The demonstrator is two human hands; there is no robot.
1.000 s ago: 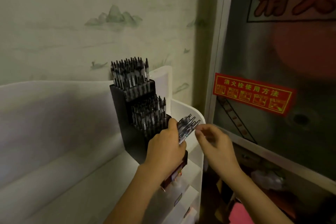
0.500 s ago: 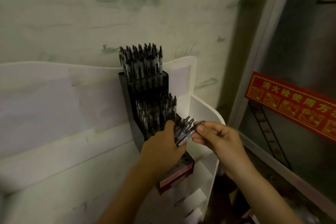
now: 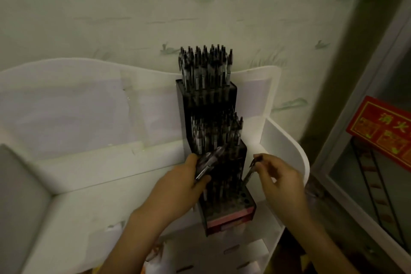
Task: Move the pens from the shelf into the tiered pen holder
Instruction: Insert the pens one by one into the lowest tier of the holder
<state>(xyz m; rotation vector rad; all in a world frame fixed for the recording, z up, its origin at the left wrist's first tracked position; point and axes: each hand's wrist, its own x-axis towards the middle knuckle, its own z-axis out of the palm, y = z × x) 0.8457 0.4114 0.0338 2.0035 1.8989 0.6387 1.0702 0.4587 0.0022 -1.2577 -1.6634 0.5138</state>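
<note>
Lowering, right hand (image 3: pixel 281 179) with pen (image 3: pixel 250 172)

Both forearms reach up from the lower edge, bare to the wrist. The left hand (image 3: pixel 178 187) is knuckles-up, its fingers curled round a bundle of pens (image 3: pixel 208 161) with the thumb on top. The right hand (image 3: pixel 280 181), just apart from it, is palm-left with fingers bent; thumb and forefinger seem to pinch a single pen (image 3: pixel 250 172), though blur softens the grip.

Single head view, close, looking forward-down at shelf (image 3: pixel 93 202) against wall.
</note>
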